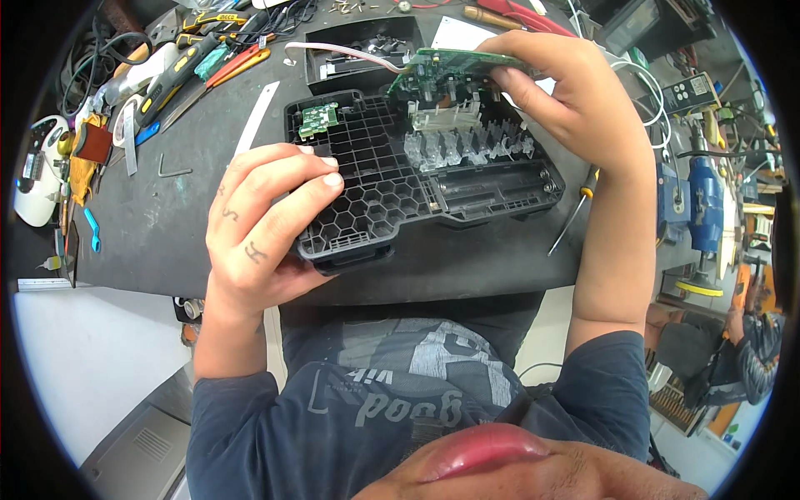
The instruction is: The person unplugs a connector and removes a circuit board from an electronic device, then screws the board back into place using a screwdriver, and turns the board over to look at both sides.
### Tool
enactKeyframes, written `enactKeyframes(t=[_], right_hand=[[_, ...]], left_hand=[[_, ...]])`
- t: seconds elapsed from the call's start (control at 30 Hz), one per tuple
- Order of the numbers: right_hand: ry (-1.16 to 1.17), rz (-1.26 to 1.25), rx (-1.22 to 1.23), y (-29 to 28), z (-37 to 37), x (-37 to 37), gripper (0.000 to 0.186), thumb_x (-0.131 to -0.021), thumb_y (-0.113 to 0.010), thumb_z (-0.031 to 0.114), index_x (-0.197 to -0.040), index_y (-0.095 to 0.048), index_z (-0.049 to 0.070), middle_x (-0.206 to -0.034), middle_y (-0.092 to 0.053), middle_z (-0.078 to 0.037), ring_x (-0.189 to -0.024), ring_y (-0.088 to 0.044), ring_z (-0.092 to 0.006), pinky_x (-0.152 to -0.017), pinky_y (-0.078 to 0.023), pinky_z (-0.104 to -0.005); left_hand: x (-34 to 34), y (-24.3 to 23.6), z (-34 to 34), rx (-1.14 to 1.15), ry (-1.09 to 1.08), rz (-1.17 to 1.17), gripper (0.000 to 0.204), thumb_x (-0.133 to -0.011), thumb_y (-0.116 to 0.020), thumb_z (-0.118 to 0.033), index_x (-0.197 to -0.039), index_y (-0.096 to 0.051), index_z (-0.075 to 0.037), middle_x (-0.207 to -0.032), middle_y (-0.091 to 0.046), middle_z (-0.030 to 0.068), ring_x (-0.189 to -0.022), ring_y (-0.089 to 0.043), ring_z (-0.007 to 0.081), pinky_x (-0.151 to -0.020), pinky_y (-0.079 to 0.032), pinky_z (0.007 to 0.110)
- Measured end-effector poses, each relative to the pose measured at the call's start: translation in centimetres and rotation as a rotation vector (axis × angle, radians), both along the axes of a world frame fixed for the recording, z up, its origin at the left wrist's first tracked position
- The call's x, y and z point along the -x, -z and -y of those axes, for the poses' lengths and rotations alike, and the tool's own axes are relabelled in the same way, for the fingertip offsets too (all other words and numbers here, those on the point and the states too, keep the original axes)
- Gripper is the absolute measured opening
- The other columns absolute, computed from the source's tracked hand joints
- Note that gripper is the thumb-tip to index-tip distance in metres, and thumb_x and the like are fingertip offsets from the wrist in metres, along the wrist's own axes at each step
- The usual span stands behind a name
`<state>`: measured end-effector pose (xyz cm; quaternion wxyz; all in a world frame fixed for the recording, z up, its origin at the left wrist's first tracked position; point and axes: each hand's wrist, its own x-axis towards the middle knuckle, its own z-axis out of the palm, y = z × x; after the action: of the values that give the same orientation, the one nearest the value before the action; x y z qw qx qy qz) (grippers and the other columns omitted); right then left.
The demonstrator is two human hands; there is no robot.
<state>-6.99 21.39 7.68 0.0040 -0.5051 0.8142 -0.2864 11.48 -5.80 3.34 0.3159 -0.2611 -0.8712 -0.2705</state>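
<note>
So, upper middle of my frame, a black parts box [333,82] holds small dark and silvery bits [377,46]. Below it, the black honeycomb-ribbed plastic housing [367,208] carries a small green board [318,120] and clear plastic pieces [468,147]. My right hand [575,92] pinches a larger green circuit board [454,62], tilted over the housing's top, pale ribbon cable [354,50] off its left end. My left hand [262,208] grips the housing's left side.

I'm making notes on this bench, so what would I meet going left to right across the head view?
White rounded device → light-blue tool → L-shaped hex key → left hand → larger green circuit board → right hand → blue tool with a yellow disc.
</note>
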Motion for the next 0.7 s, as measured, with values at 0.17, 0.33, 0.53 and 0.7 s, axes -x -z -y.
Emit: enactKeyframes(t=[0.17,0.33,0.53,0.7], right_hand=[[0.027,0.099,-0.007,-0.1,-0.6,0.1,0.019,-0.097,-0.063,0.007,-0.113,-0.069,-0.002,-0.092,-0.072,-0.011,-0.083,-0.069,-0.0195,-0.080,-0.054,-0.0325],[0.129,0.000,0.035,-0.6,0.0,-0.8,0.020,-0.091,-0.069,0.014,-0.104,-0.072,-0.001,-0.086,-0.071,-0.022,-0.078,-0.069,-0.0372,-0.076,-0.054,-0.0403],[0.081,0.020,0.120,1.7,-0.7,1.6,0.023,-0.098,-0.067,0.020,-0.106,-0.069,-0.001,-0.092,-0.071,-0.021,-0.083,-0.068,-0.0361,-0.078,-0.053,-0.0403],[0.157,0.188,-0.008,0.8,-0.4,1.1,0.024,-0.103,-0.061,0.021,-0.110,-0.067,0.000,-0.093,-0.070,-0.019,-0.085,-0.067,-0.0335,-0.080,-0.052,-0.0388]], left_hand=[[0.2,0.2,-0.1,-0.016,-0.003,0.026,0.058,-0.059,-0.091,-0.021,-0.110,-0.071,-0.002,-0.105,-0.073,0.0131,-0.096,-0.070,0.0341,-0.085,-0.057,0.042],[0.0,0.7,0.1,-0.057,-0.005,0.025,0.067,-0.063,-0.093,-0.020,-0.121,-0.065,-0.002,-0.111,-0.074,0.0144,-0.102,-0.071,0.0351,-0.091,-0.056,0.043],[0.3,1.4,0.1,-0.153,-0.031,0.060,0.071,-0.070,-0.093,-0.021,-0.129,-0.060,0.000,-0.119,-0.073,0.0169,-0.113,-0.069,0.0366,-0.102,-0.052,0.046],[0.3,1.3,0.2,-0.129,-0.049,0.088,0.069,-0.070,-0.092,-0.022,-0.128,-0.061,0.001,-0.120,-0.073,0.0176,-0.116,-0.068,0.0366,-0.103,-0.051,0.046]])
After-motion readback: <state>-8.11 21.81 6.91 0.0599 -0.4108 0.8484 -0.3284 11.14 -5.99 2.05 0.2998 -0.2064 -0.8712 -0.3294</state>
